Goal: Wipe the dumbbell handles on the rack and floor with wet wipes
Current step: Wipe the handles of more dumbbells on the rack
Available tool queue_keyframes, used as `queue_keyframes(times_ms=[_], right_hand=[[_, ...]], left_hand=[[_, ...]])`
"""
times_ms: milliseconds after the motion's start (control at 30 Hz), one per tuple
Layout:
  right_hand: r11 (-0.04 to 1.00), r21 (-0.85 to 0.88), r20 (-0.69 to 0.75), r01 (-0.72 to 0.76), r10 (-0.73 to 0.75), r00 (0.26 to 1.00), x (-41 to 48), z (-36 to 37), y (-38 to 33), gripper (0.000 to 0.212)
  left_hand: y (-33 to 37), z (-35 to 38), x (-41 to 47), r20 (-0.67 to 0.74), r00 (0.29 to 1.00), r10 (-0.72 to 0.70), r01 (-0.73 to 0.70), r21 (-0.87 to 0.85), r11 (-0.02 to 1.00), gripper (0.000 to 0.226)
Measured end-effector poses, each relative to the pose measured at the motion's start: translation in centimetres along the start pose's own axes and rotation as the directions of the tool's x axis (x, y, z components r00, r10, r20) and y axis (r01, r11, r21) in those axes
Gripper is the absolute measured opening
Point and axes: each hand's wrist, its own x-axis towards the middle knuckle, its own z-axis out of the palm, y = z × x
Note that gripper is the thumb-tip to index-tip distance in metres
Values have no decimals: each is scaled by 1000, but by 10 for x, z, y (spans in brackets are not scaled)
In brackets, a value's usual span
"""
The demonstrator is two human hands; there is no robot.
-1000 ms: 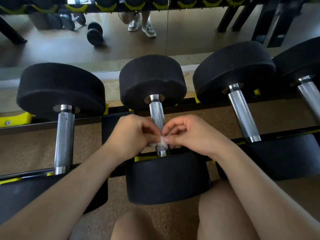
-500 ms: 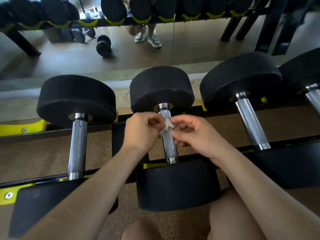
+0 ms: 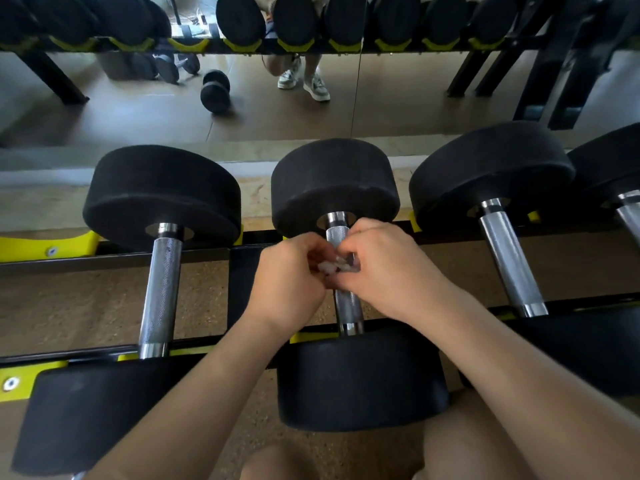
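Far left: black rubber-headed dumbbell with knurled steel handle (image 3: 161, 292), lying untouched across black steel rack with yellow cradles (image 3: 69, 262). Centre: left hand (image 3: 287, 275), fingers curled, pinching small crumpled white wet wipe (image 3: 332, 266) over upper half of knurled steel handle of middle black dumbbell (image 3: 348, 306); contact between wipe and handle not determinable. Right hand (image 3: 384, 268) likewise curled, pinching same wipe from opposite side. Right: third black dumbbell with steel handle (image 3: 509, 265), on rack, apart from both hands.
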Motion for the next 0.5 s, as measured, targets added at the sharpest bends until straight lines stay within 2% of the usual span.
queue_keyframes(times_ms=[100, 167, 200, 300, 333, 433, 500], right_hand=[[985, 175, -53, -6, 16, 998, 5, 7, 4, 9], [955, 298, -73, 16, 6, 997, 9, 8, 8, 14], [958, 283, -91, 36, -11, 996, 9, 9, 8, 16], [988, 88, -133, 130, -118, 984, 8, 14, 6, 12], [987, 33, -108, 154, -150, 983, 6, 12, 8, 12], [979, -28, 89, 203, -200, 976, 2, 1, 11, 21], [968, -65, 123, 243, -234, 965, 7, -3, 10, 21]], left_hand=[[-1, -12, -5, 114, 992, -56, 76, -184, 980, 35], [-2, -20, -6, 174, 978, -114, 157, -253, 955, 37], [-4, -22, -6, 172, 975, -139, 183, -274, 944, 34], [-9, -22, -7, 131, 976, -175, 202, -235, 951, 30], [-9, -20, -8, 151, 974, -172, 201, -209, 957, 31], [-10, -15, -11, 232, 964, -129, 164, -136, 977, 25], [-9, -16, -12, 282, 949, -138, 156, -42, 987, 21]])
